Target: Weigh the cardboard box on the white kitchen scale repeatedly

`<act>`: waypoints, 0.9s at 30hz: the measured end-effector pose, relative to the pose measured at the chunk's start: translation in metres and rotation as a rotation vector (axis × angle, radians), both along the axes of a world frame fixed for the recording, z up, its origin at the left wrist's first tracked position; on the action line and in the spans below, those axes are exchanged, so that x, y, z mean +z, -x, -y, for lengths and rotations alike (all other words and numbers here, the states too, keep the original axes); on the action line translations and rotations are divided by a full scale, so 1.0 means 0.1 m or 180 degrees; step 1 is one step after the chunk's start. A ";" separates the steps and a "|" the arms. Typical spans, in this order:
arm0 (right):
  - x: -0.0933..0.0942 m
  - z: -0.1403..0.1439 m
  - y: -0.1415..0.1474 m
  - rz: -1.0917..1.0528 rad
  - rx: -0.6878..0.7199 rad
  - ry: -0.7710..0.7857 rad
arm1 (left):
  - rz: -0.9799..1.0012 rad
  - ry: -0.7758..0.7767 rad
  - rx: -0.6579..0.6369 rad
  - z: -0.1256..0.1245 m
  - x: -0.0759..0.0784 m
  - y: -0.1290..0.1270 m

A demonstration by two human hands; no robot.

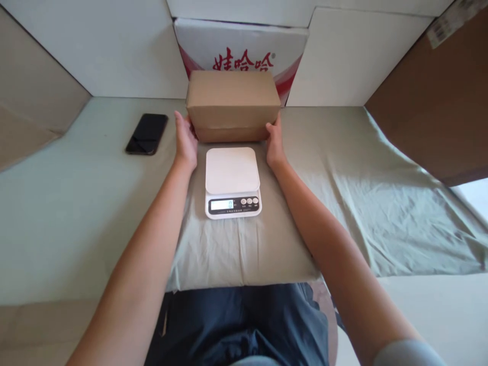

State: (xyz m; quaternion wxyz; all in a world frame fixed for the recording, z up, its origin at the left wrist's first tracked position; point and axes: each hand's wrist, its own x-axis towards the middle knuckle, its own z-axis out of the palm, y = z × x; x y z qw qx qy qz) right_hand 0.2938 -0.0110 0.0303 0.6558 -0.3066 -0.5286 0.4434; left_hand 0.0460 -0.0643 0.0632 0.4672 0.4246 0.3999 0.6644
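brown box (232, 104), white scale (232, 170), black phone (147, 133), pale green sheet (343, 203)

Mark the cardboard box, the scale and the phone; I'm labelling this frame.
cardboard box (232, 99), head view, front face.
scale (232, 170), head view, white weighing plate.
phone (147, 133), head view, dark screen.

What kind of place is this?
Probably a home packing corner: a cardboard box held over a kitchen scale, on a cloth-covered surface walled by cartons.
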 end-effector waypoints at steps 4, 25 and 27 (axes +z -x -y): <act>-0.08 -0.01 -0.02 -0.0108 0.0214 0.0077 | -0.0059 -0.0177 -0.0049 -0.05 -0.13 0.08; -0.14 -0.13 -0.01 0.0053 0.0044 0.0529 | 0.0147 -0.0283 0.0248 -0.28 -0.40 0.13; -0.14 -0.10 -0.01 0.0057 0.0063 0.0512 | 0.0154 -0.0254 0.0272 -0.29 -0.43 0.14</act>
